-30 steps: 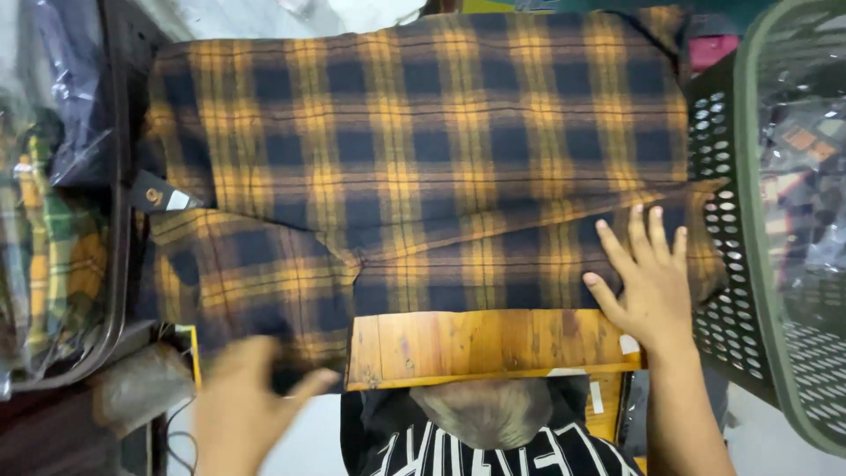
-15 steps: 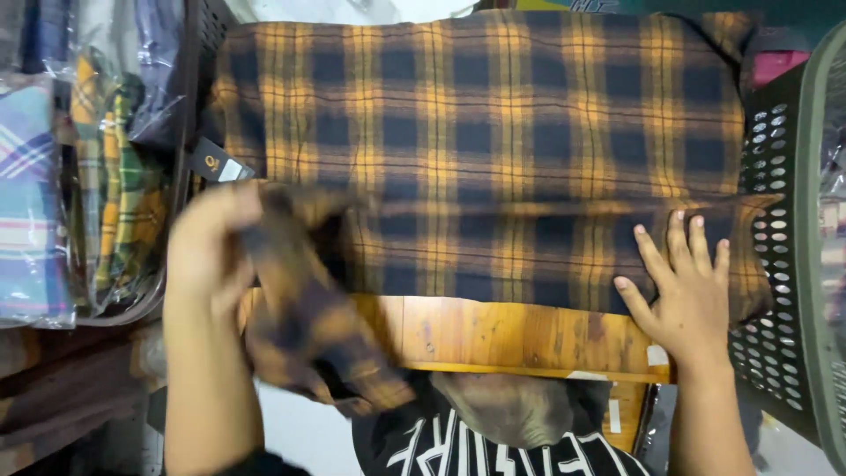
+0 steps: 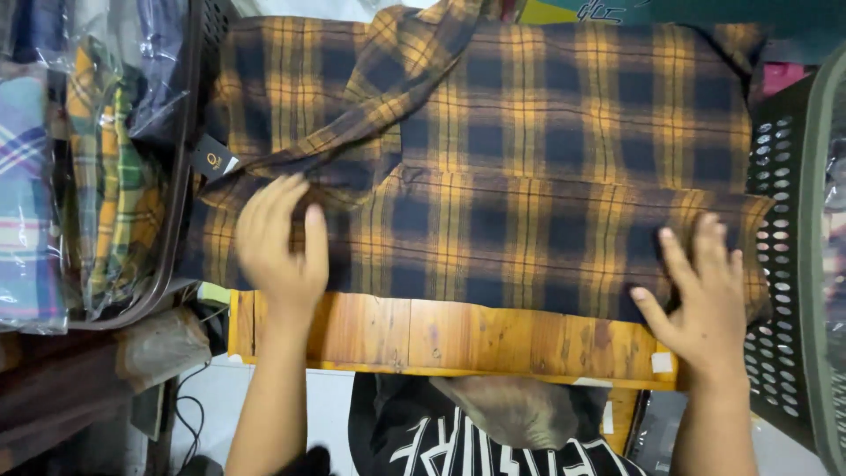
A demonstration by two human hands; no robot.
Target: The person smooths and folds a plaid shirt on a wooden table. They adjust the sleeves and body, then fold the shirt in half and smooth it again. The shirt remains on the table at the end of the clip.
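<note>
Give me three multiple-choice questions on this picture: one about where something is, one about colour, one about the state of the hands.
1. Where does the plaid shirt lie?
A. on the wooden board
B. inside a basket
C. on the floor

2. What colours is the shirt?
A. red and white
B. yellow and dark navy
C. plain green

3. How are the hands placed?
A. both lifted clear
B. one holds scissors
C. both flat on the shirt

Answers: 1 A, the board's edge shows under the hem. 2 B, its checks are yellow on dark navy. 3 C, the left hand and right hand press open palms on the cloth.

We see the dark perforated plastic basket (image 3: 780, 264) cut off at the right edge, and the orange-and-navy plaid flannel shirt (image 3: 529, 176) hiding the far part of the wooden board (image 3: 441, 335).
</note>
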